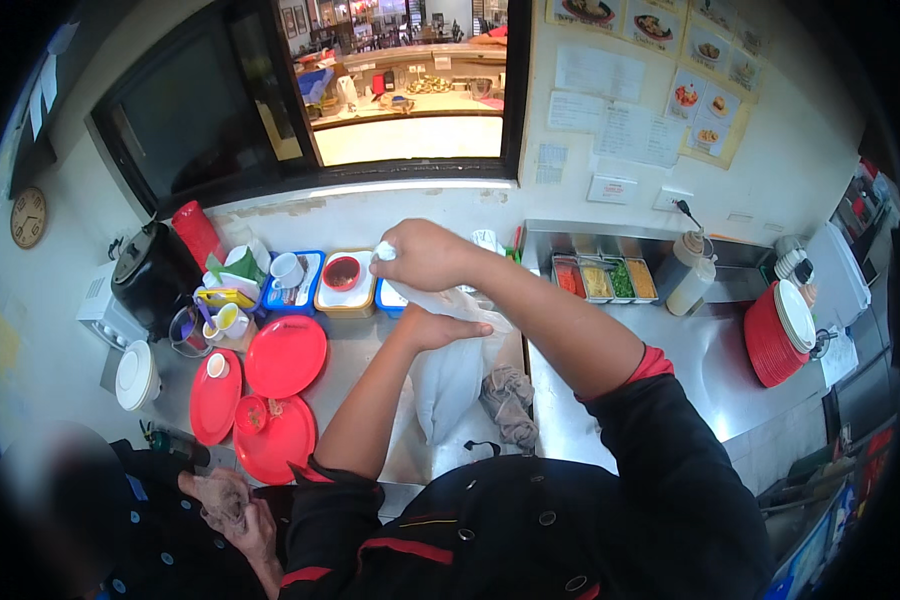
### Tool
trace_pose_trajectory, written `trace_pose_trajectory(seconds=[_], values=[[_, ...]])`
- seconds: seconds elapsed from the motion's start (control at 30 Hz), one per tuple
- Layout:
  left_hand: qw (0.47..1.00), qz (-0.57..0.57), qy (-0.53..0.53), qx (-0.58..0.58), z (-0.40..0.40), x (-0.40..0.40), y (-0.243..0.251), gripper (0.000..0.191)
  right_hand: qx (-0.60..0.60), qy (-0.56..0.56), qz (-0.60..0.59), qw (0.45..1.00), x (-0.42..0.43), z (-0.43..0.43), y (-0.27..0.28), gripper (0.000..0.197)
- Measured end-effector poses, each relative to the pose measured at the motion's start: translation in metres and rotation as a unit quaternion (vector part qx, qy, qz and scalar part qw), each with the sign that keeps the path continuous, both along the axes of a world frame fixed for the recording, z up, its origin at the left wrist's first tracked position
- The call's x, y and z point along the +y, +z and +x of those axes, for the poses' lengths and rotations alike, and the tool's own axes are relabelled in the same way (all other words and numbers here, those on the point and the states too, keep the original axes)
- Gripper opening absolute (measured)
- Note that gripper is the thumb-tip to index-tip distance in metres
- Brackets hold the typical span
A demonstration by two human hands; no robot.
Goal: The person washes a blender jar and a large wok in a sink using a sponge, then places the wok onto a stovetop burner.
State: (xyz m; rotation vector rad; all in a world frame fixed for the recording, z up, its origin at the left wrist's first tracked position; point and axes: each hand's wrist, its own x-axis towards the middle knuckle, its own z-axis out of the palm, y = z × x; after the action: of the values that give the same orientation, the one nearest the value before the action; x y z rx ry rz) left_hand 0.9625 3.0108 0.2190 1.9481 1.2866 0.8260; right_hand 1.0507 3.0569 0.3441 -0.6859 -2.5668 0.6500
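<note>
A white translucent plastic bag [450, 382] hangs over the steel counter, its lower part long and full-looking. Above it, my right hand [429, 255] grips the bunched, twisted top of the bag in a closed fist. My left hand [444, 330] is just below, its thumb lying across the front of the bag; its fingers are mostly hidden. What the bag contains cannot be made out. A crumpled grey cloth [510, 405] lies on the counter right beside the bag.
Red plates [286, 356] with small cups stand left, near a co-worker's hands [240, 510] holding a cloth. Behind are lidded tubs [343, 304]. Right are topping trays [604, 279], squeeze bottles [691, 285] and stacked red plates [772, 337]. A pass-through window [412, 142] opens ahead.
</note>
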Motion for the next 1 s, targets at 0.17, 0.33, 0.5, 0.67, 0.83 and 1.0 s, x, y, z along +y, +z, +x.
trace_pose_trajectory(seconds=[0.17, 0.33, 0.5, 0.67, 0.83, 1.0], values=[[0.984, 0.117, 0.098, -0.094, 0.008, 0.020, -0.037, 0.055, 0.003, -0.029, 0.012, 1.000, 0.001, -0.002, -0.001, 0.044], [0.971, 0.098, 0.217, -0.001, 0.011, 0.020, -0.031, 0.034, 0.039, -0.060, -0.086, 0.994, 0.008, 0.031, 0.012, 0.033], [0.980, 0.045, 0.189, 0.050, 0.012, 0.031, -0.029, 0.034, 0.040, -0.119, -0.171, 0.977, 0.002, 0.056, 0.028, 0.024], [0.997, -0.054, 0.017, 0.055, -0.011, 0.050, -0.033, 0.035, 0.007, -0.128, -0.159, 0.979, -0.005, 0.037, 0.029, 0.021], [0.980, -0.128, -0.086, 0.130, -0.019, 0.050, -0.020, 0.044, 0.138, -0.182, -0.240, 0.943, 0.018, 0.059, 0.015, 0.016], [0.979, -0.115, -0.109, 0.129, -0.029, 0.028, 0.002, 0.054, 0.180, -0.291, -0.226, 0.912, 0.008, 0.087, 0.006, 0.015]])
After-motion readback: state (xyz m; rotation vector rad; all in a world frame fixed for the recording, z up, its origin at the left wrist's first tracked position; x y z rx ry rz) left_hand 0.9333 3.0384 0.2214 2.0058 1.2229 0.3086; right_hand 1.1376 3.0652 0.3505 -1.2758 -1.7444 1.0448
